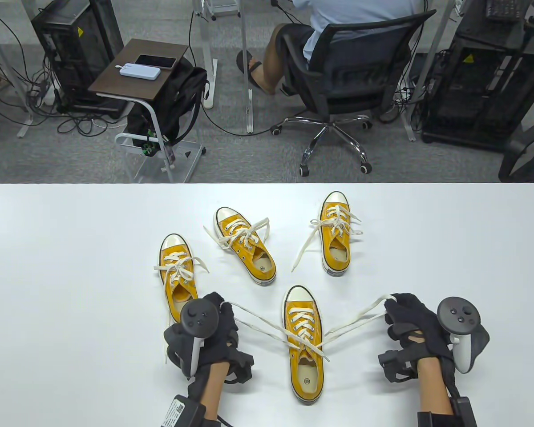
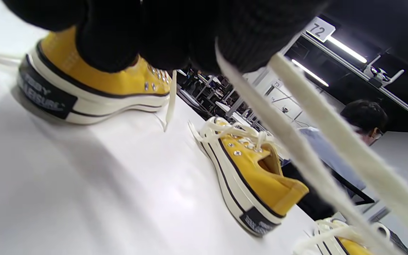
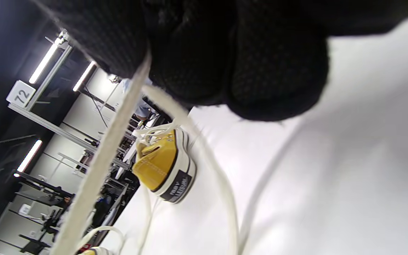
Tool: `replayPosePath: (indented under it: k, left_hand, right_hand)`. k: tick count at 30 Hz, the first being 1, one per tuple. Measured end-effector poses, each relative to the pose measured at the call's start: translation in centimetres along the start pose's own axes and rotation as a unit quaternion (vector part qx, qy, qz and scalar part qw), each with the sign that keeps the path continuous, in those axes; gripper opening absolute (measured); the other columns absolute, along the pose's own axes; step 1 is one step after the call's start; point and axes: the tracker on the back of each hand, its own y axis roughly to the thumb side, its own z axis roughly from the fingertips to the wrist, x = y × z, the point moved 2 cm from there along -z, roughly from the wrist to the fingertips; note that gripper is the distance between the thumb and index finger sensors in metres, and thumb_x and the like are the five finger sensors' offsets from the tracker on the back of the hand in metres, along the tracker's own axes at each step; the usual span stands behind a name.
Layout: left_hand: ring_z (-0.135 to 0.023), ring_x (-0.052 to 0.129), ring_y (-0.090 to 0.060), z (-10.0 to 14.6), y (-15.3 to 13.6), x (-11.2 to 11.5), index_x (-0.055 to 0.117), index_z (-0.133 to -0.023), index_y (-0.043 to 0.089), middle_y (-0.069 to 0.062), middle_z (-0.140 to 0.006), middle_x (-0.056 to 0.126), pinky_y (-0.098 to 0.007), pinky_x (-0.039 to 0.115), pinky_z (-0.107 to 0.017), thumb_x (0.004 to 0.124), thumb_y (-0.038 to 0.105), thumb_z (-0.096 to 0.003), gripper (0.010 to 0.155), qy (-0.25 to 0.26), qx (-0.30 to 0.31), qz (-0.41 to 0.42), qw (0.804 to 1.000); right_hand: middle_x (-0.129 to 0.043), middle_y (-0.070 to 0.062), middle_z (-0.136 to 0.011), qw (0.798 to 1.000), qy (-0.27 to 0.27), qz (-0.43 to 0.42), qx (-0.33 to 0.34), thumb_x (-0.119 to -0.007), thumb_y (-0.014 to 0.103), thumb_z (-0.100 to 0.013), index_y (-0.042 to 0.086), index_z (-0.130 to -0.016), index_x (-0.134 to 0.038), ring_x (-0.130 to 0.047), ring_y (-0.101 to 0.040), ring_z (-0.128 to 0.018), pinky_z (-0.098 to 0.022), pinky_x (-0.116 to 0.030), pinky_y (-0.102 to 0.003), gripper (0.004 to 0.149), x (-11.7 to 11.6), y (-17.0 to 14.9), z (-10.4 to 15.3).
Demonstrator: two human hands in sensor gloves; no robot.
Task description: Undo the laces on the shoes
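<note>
Several yellow canvas sneakers with cream laces lie on the white table (image 1: 49, 289). The nearest sneaker (image 1: 305, 351) points away from me, between my hands. My left hand (image 1: 224, 318) grips its left lace strands (image 1: 258, 326), pulled taut to the left; they show close up in the left wrist view (image 2: 331, 141). My right hand (image 1: 396, 311) grips the right lace strands (image 1: 360, 321), pulled out to the right, also in the right wrist view (image 3: 101, 166). The strands cross at the shoe's top eyelets. A second sneaker (image 1: 178, 278) lies partly behind my left hand.
Two more yellow sneakers lie farther back, one at centre (image 1: 247, 251) and one to the right (image 1: 336, 233), both with loose laces. Beyond the table's far edge are an office chair with a seated person (image 1: 360, 62) and a small side table (image 1: 138, 66).
</note>
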Motion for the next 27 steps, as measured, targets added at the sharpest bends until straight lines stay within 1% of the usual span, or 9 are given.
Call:
replayPosePath:
  k: [2, 6, 10, 15, 18, 20, 21, 23, 27]
  left_hand:
    - [-0.076, 0.083, -0.040, -0.2, -0.4, -0.7, 0.079, -0.088, 0.023, -0.013, -0.095, 0.076, -0.051, 0.076, -0.047, 0.074, 0.041, -0.0503, 0.042, 0.013, -0.009, -0.006, 1.000]
    - [-0.076, 0.083, -0.041, -0.4, -0.9, -1.1, 0.079, -0.089, 0.024, -0.014, -0.096, 0.076, -0.051, 0.076, -0.047, 0.074, 0.041, -0.0505, 0.042, 0.013, -0.021, -0.011, 1.000]
    - [-0.073, 0.086, -0.039, -0.2, 0.0, -0.3, 0.086, -0.085, 0.025, -0.011, -0.091, 0.082, -0.050, 0.077, -0.046, 0.081, 0.040, -0.0489, 0.039, -0.002, 0.006, -0.036, 0.999]
    - [-0.069, 0.091, -0.036, 0.4, 1.7, 1.3, 0.097, -0.080, 0.029, -0.007, -0.084, 0.092, -0.049, 0.079, -0.044, 0.087, 0.038, -0.0454, 0.037, -0.038, 0.052, -0.093, 0.994]
    - [-0.069, 0.091, -0.036, 0.7, 2.5, 2.2, 0.096, -0.083, 0.025, -0.008, -0.085, 0.093, -0.048, 0.079, -0.044, 0.084, 0.034, -0.0470, 0.039, -0.069, 0.062, -0.113, 0.989]
    - [-0.073, 0.089, -0.036, 0.8, 2.9, 3.1, 0.093, -0.087, 0.022, -0.010, -0.089, 0.089, -0.048, 0.079, -0.046, 0.082, 0.029, -0.0483, 0.041, -0.123, 0.068, -0.129, 0.982]
    - [-0.075, 0.088, -0.037, 0.9, 2.9, 3.3, 0.091, -0.090, 0.021, -0.011, -0.091, 0.087, -0.048, 0.080, -0.047, 0.080, 0.027, -0.0488, 0.043, -0.133, 0.061, -0.133, 0.980]
    - [-0.078, 0.085, -0.038, 0.9, 3.0, 3.5, 0.085, -0.095, 0.019, -0.014, -0.097, 0.081, -0.049, 0.078, -0.051, 0.078, 0.023, -0.0493, 0.047, -0.143, 0.057, -0.145, 0.977]
    - [-0.079, 0.083, -0.039, 0.9, 3.1, 3.0, 0.084, -0.097, 0.019, -0.014, -0.098, 0.079, -0.049, 0.078, -0.052, 0.076, 0.021, -0.0493, 0.048, -0.139, 0.059, -0.132, 0.980]
  right_hand:
    - [-0.099, -0.012, -0.054, 1.000, -0.008, 0.002, -0.004, -0.087, 0.039, -0.044, 0.016, -0.076, -0.085, -0.100, -0.032, -0.029, -0.011, -0.084, -0.041, 0.040, 0.1, 0.0, 0.0]
    - [-0.101, -0.010, -0.050, 1.000, 0.001, 0.021, -0.005, -0.090, 0.036, -0.042, 0.014, -0.074, -0.088, -0.101, -0.032, -0.026, -0.010, -0.084, -0.041, 0.039, -0.3, 0.1, 0.0]
    - [-0.104, -0.011, -0.048, 0.997, 0.025, 0.071, 0.008, -0.094, 0.034, -0.039, 0.013, -0.071, -0.093, -0.101, -0.032, -0.026, -0.010, -0.084, -0.042, 0.038, -1.4, 0.6, 0.1]
    - [-0.104, -0.013, -0.052, 0.988, 0.056, 0.141, 0.029, -0.094, 0.030, -0.039, 0.012, -0.072, -0.095, -0.101, -0.034, -0.029, -0.012, -0.084, -0.043, 0.038, -3.7, 1.6, 0.4]
    - [-0.103, -0.016, -0.058, 0.982, 0.076, 0.167, 0.033, -0.092, 0.027, -0.041, 0.010, -0.077, -0.093, -0.101, -0.035, -0.031, -0.014, -0.084, -0.044, 0.040, -4.8, 1.8, 0.7]
    - [-0.102, -0.016, -0.061, 0.978, 0.091, 0.187, 0.033, -0.089, 0.025, -0.042, 0.009, -0.079, -0.091, -0.100, -0.035, -0.033, -0.015, -0.084, -0.044, 0.040, -5.5, 1.9, 0.8]
    - [-0.102, -0.017, -0.063, 0.976, 0.095, 0.191, 0.032, -0.088, 0.025, -0.043, 0.008, -0.081, -0.090, -0.100, -0.036, -0.034, -0.016, -0.084, -0.045, 0.042, -5.6, 1.9, 0.8]
    - [-0.100, -0.018, -0.066, 0.975, 0.096, 0.201, 0.030, -0.087, 0.023, -0.044, 0.006, -0.084, -0.087, -0.100, -0.036, -0.035, -0.017, -0.084, -0.045, 0.043, -5.7, 1.9, 0.9]
    - [-0.101, -0.018, -0.063, 0.977, 0.062, 0.202, 0.037, -0.087, 0.027, -0.044, 0.006, -0.084, -0.087, -0.100, -0.036, -0.034, -0.016, -0.084, -0.045, 0.045, -4.8, 2.3, 1.0]
